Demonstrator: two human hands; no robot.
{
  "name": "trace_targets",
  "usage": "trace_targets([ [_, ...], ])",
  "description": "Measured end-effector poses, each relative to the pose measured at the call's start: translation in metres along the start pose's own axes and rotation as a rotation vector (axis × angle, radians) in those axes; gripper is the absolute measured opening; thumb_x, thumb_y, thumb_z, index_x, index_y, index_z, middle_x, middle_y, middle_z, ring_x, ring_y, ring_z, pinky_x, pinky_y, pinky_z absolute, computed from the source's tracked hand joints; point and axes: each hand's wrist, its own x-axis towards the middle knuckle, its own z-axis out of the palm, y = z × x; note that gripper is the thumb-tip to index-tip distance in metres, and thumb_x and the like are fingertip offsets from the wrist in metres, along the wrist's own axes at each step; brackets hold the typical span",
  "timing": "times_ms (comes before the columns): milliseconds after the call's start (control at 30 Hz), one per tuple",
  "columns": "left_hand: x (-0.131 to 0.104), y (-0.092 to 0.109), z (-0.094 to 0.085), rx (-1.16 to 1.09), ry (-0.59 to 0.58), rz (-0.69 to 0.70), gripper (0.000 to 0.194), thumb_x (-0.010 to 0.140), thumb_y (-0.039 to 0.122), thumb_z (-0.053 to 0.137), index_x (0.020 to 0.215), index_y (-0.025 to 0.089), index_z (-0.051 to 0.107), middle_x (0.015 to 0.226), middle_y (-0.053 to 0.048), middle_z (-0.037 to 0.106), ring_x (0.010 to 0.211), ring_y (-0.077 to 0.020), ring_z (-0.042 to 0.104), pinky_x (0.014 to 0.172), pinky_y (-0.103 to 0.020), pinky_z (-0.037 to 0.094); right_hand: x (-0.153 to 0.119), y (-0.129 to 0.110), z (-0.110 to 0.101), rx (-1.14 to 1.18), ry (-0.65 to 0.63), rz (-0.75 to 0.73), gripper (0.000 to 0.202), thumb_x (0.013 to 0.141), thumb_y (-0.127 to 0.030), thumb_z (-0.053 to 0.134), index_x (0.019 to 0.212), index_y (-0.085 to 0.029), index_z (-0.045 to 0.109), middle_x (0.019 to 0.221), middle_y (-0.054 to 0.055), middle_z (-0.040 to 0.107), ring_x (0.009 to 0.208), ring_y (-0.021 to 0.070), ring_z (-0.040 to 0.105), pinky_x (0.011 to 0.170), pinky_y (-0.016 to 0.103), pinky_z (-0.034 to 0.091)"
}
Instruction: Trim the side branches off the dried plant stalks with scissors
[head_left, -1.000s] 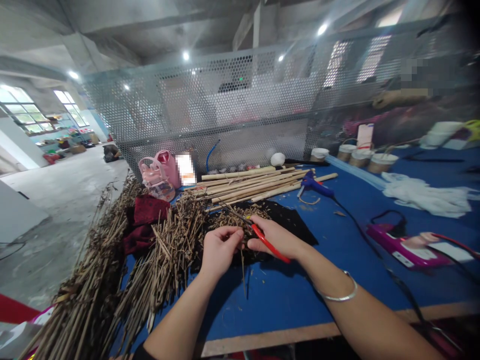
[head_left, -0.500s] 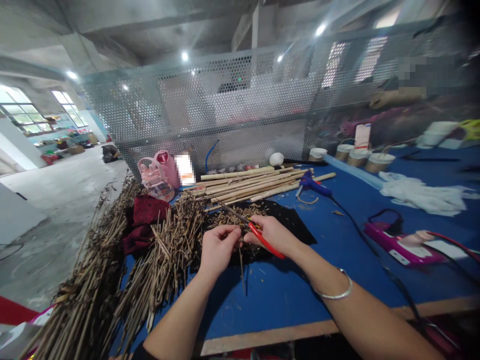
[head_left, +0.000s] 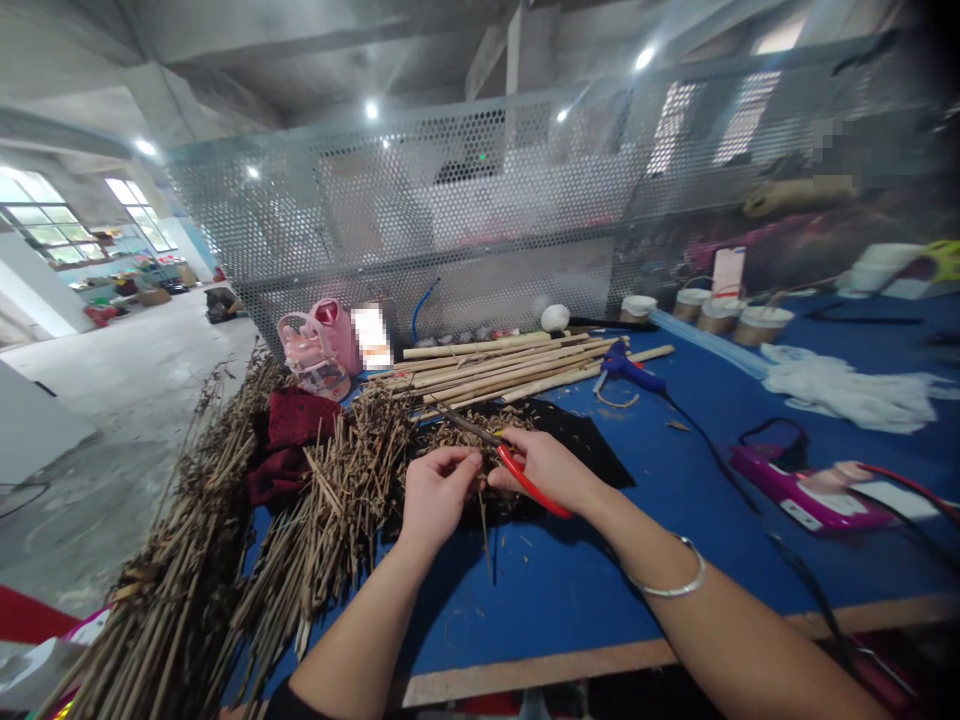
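Note:
My right hand [head_left: 544, 470] is closed around red-handled scissors [head_left: 534, 484], whose dark blades point up and left over the dried plant scraps [head_left: 450, 434]. Just left of it, my left hand [head_left: 444, 492] pinches a thin dried stem [head_left: 486, 528] that hangs down over the blue table. The fingertips of both hands are close together, and the stem's upper end is hidden among them. Under the scraps lies a black cloth [head_left: 600, 450]. Beside my left forearm is a bundle of dried stalks [head_left: 315, 530].
A taller heap of stalks [head_left: 157, 590] lines the left edge. Behind my hands are pale wooden sticks [head_left: 517, 368], a blue glue gun [head_left: 630, 368] with a trailing cord, and a pink bag [head_left: 330, 335]. A purple power strip [head_left: 810, 490] and white plastic bag [head_left: 847, 390] lie right.
Both hands keep nearly the same place and grip. The hanging stem has shifted very slightly, and the whole view has moved a little.

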Motion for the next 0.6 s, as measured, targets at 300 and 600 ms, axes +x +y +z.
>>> trace_targets([
  [300,0.0002,0.0006,-0.0007,-0.032,0.038,0.003,0.022,0.064,0.031,0.067,0.071,0.010,0.065,0.053,0.000,0.057,0.043,-0.0068,0.048,0.042,-0.018,0.035,-0.0030,-0.0062,-0.0037,-0.018,-0.009,-0.026,0.039,0.064,-0.052,0.063,0.080,-0.020,0.046,0.066,-0.002,0.053,0.057,0.0112,0.044,0.051,0.020,0.031],
  [600,0.0008,0.0018,0.0003,-0.041,0.031,0.009,0.022,0.064,0.030,0.067,0.070,0.010,0.065,0.048,0.001,0.054,0.040,-0.0053,0.044,0.039,-0.017,0.033,-0.0008,-0.0047,0.0040,0.068,-0.010,-0.012,0.041,0.066,-0.055,0.061,0.074,-0.018,0.046,0.060,-0.003,0.050,0.052,0.0090,0.040,0.048,0.020,0.030],
])
